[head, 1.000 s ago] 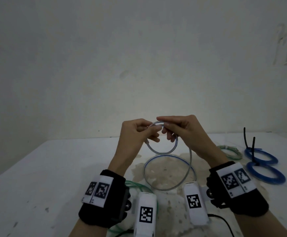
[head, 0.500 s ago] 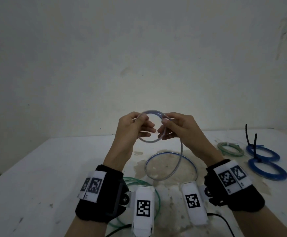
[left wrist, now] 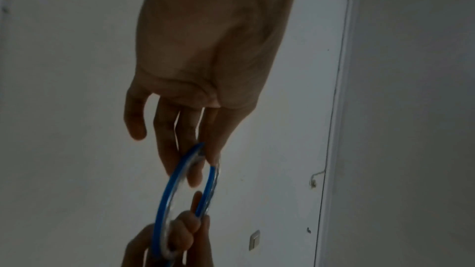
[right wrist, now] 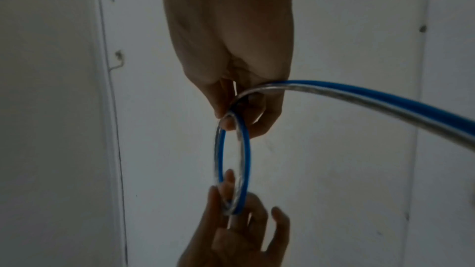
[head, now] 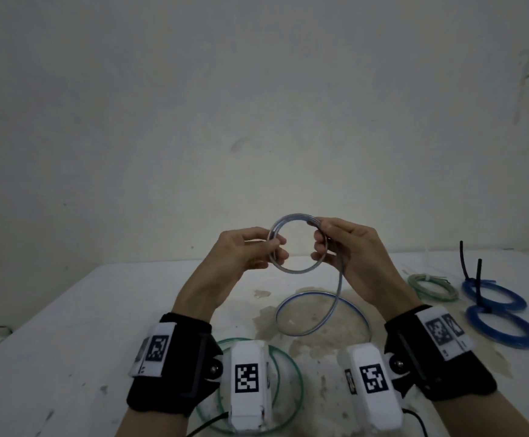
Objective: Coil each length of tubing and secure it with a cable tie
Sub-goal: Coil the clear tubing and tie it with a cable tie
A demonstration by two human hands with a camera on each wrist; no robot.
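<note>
I hold a small coil of clear tubing with a blue stripe up above the table. My left hand pinches the coil's left side; the same coil shows in the left wrist view. My right hand grips the coil's right side, where the coil passes between thumb and fingers. From my right hand the loose tail hangs down to a wide loop lying on the table. No cable tie is in either hand.
A loose green tubing loop lies near the front edge, partly under my wrists. At the right lie a tied pale green coil and two blue coils with black cable ties standing up. A bare wall rises behind the table.
Both hands rose and moved apart to opposite sides of the coil. The held coil gained a turn, and the loop left on the table grew shorter.
</note>
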